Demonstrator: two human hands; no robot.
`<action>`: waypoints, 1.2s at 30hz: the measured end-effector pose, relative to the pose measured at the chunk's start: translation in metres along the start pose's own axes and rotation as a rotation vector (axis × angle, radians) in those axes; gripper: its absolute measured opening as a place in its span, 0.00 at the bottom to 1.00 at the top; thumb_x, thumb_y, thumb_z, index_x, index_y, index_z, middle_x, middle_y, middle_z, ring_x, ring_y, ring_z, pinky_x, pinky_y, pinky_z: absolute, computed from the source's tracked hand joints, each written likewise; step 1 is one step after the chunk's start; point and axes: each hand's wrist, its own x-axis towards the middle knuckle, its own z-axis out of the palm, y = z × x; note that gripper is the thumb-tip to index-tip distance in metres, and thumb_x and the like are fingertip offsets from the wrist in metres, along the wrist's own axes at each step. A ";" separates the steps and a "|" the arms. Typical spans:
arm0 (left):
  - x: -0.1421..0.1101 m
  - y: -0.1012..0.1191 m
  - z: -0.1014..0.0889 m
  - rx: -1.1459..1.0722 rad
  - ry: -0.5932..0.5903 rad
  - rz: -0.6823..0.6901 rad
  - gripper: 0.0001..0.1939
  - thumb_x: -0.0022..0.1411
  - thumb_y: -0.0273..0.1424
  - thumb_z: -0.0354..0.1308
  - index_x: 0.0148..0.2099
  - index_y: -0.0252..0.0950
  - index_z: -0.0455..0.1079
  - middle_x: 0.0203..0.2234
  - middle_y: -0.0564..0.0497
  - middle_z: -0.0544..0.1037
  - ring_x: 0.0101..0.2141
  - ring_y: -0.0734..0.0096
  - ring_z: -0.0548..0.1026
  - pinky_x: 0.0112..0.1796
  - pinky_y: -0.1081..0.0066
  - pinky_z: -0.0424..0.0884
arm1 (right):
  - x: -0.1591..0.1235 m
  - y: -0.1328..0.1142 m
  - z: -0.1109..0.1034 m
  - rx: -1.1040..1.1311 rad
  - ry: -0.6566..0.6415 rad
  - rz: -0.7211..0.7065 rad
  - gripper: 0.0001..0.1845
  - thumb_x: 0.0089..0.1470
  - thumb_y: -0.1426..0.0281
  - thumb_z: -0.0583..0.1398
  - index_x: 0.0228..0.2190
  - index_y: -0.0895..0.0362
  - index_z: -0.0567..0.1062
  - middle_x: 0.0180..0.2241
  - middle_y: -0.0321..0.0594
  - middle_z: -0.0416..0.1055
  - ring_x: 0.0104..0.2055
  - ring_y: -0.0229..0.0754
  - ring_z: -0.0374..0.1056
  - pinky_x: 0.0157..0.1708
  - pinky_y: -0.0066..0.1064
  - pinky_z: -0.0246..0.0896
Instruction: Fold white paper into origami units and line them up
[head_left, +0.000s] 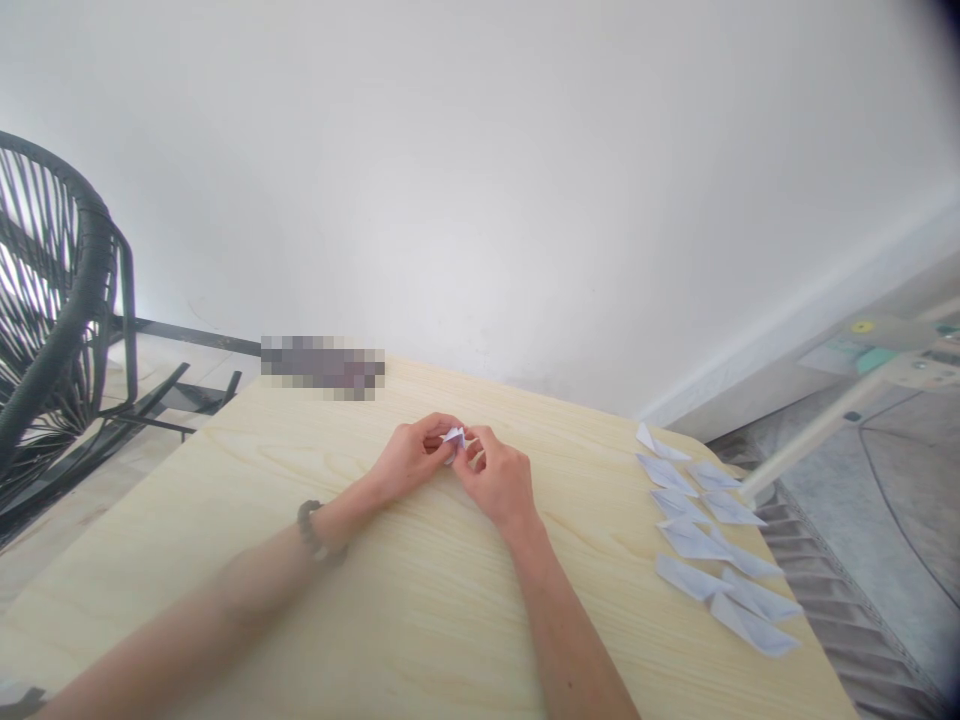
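A small folded white paper piece (pixel 454 438) is pinched between both hands above the middle of the wooden table (pixel 315 600). My left hand (pixel 411 455) grips it from the left, thumb and fingers closed on it. From the other side, my right hand (pixel 496 475) holds it with curled fingers and thumb. Part of the paper is hidden behind the fingers. Several folded white paper pieces (pixel 690 540) lie in loose rows along the table's right side, some touching or overlapping.
A pixelated dark item (pixel 322 366) lies at the table's far left corner. To the left stands a black woven chair (pixel 82 260). A white wall (pixel 480 200) rises behind the table. Beyond the right edge are a pale metal bar (pixel 817 430) and grey pleated fabric (pixel 840 590).
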 end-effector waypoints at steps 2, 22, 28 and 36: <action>-0.001 0.001 0.001 0.036 0.003 0.005 0.13 0.57 0.35 0.49 0.42 0.33 0.63 0.37 0.47 0.74 0.35 0.69 0.74 0.37 0.70 0.69 | 0.000 0.000 0.001 0.005 0.006 0.024 0.10 0.48 0.71 0.53 0.36 0.54 0.67 0.23 0.32 0.71 0.21 0.34 0.64 0.25 0.24 0.52; -0.002 0.009 -0.006 0.149 0.067 -0.075 0.17 0.55 0.33 0.47 0.47 0.34 0.63 0.25 0.50 0.75 0.24 0.73 0.73 0.25 0.75 0.68 | 0.000 0.007 0.001 0.060 0.153 -0.044 0.10 0.50 0.73 0.51 0.36 0.57 0.67 0.27 0.35 0.71 0.25 0.33 0.67 0.27 0.22 0.57; 0.001 0.017 -0.007 -0.326 -0.115 -0.203 0.20 0.59 0.37 0.43 0.47 0.30 0.64 0.34 0.45 0.76 0.33 0.64 0.74 0.30 0.67 0.71 | 0.001 0.006 0.003 0.034 0.184 -0.099 0.09 0.51 0.74 0.52 0.36 0.56 0.67 0.29 0.36 0.72 0.26 0.33 0.66 0.28 0.23 0.57; 0.004 0.014 -0.009 -0.267 -0.157 -0.184 0.16 0.55 0.38 0.51 0.38 0.32 0.71 0.36 0.48 0.75 0.39 0.63 0.71 0.39 0.67 0.69 | 0.004 0.003 -0.001 -0.017 0.162 -0.118 0.05 0.49 0.74 0.54 0.30 0.56 0.68 0.23 0.35 0.68 0.26 0.36 0.62 0.32 0.28 0.53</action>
